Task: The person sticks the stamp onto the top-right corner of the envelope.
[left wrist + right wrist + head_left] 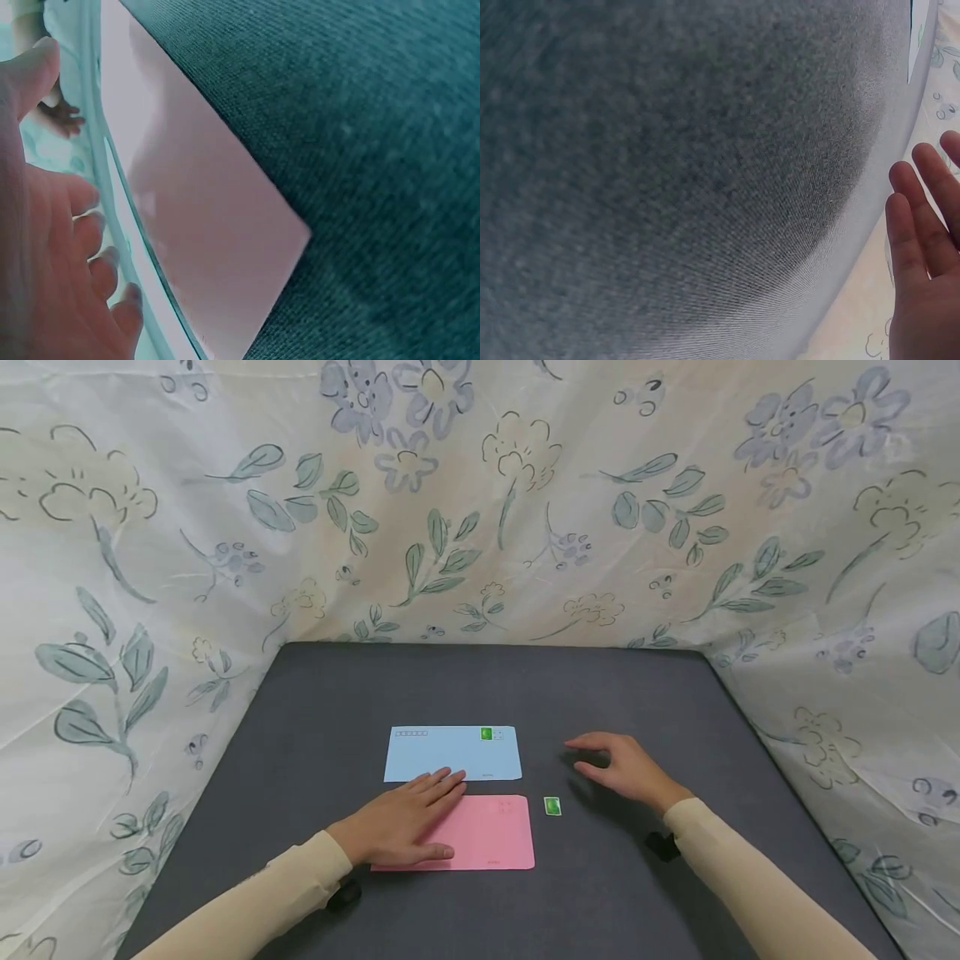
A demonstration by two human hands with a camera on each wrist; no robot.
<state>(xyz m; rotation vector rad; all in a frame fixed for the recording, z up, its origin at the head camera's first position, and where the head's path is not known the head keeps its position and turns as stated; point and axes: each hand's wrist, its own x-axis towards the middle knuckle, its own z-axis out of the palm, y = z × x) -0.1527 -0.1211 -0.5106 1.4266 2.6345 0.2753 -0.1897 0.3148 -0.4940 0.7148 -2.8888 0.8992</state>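
A pink envelope (pixel 495 835) lies flat on the dark table, and my left hand (pixel 408 822) is spread over its left part with the fingers fairly straight. In the left wrist view, the same pink envelope (pixel 202 217) stretches out beside the palm. Just beyond it lies a light blue envelope (pixel 450 756) with a green stamp (pixel 486 734) at its upper right; my left fingertips overlap its lower edge. A loose green stamp (pixel 552 807) with a white border rests right of the pink envelope. My right hand (pixel 626 768) is beyond and right of that stamp, fingers loosely extended, holding nothing.
The dark cloth-like tabletop (pixel 480 685) runs back to a floral curtain (pixel 465 527) that hangs behind it and along both sides. Dark bands or devices (pixel 663 846) sit under both wrists, below light sleeves.
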